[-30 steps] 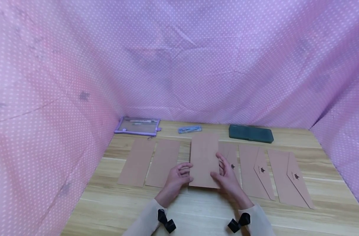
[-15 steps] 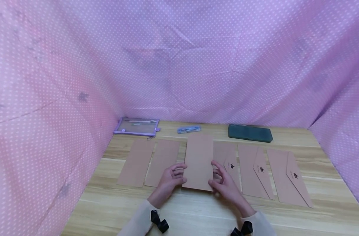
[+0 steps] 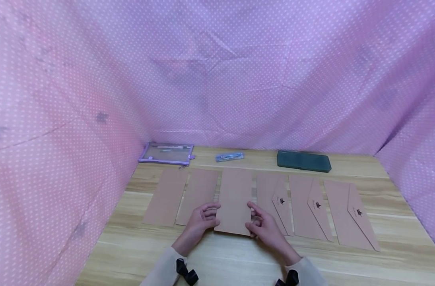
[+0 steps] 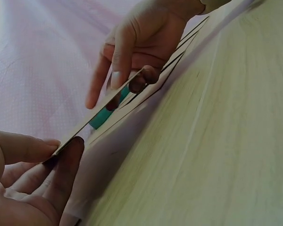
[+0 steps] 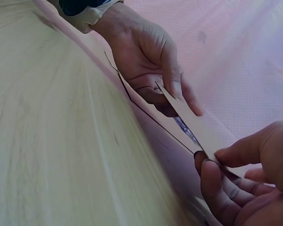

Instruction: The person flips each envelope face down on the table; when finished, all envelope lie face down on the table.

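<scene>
1. So the plain brown envelope (image 3: 234, 201) is held up just off the counter (image 3: 224, 264), about halfway between its left and right edges.
2. Left hand (image 3: 200, 219) has its left side pinched, thumb on top, fingers underneath.
3. Right hand (image 3: 267, 228) is doing the same on the opposite side.
4. Toward the counter's left edge there are two more plain brown pieces (image 3: 197, 196) lying flat.
5. Toward the right edge: three crown-printed envelopes (image 3: 308, 206), flap side up.
6. Along the back edge you've got a purple-trimmed pouch (image 3: 170, 154) by the left corner, a small blue pack (image 3: 230, 157) around the middle and a dark green case (image 3: 303, 161) further right.
</scene>
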### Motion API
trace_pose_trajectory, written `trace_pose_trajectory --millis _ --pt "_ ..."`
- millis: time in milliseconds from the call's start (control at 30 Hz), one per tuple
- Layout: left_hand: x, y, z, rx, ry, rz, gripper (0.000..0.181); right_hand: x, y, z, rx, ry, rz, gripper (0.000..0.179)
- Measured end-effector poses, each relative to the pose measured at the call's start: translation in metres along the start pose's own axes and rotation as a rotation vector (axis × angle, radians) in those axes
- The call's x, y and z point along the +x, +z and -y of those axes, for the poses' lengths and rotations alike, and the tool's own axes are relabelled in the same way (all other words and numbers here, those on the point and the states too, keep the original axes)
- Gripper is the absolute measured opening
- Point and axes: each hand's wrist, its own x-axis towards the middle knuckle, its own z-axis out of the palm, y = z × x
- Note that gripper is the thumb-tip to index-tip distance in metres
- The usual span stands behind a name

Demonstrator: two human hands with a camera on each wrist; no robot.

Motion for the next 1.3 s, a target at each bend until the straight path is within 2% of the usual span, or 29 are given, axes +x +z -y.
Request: trace_pose_trajectory --millis 133,300,433,767,1000,1300 --pt "-0.005 -0.001 -0.004 0.009 -0.029 0.014 0.056 0.003 0.004 0.001 -0.039 0.04 -0.03 0.069" --pt "-0.015 0.001 -0.013 -0.01 -0.094 -0.001 0.055 0.007 0.005 0.003 -0.052 0.068 -0.009 0.069" --pt "-0.023 0.004 -0.021 -0.028 -0.115 0.009 0.056 0.009 0.005 0.006 -0.076 0.07 -0.009 0.068" --pt "-0.034 0.008 -0.032 0.008 -0.084 0.016 0.059 0.019 0.008 0.011 -0.179 0.088 -0.001 0.065" --pt "-0.037 0.008 -0.032 0.004 -0.072 0.011 0.059 0.023 0.009 0.018 -0.283 0.08 0.021 0.059" --pt "-0.036 0.006 -0.031 -0.006 -0.076 0.006 0.06 0.024 0.013 0.025 -0.332 0.063 0.014 0.049"
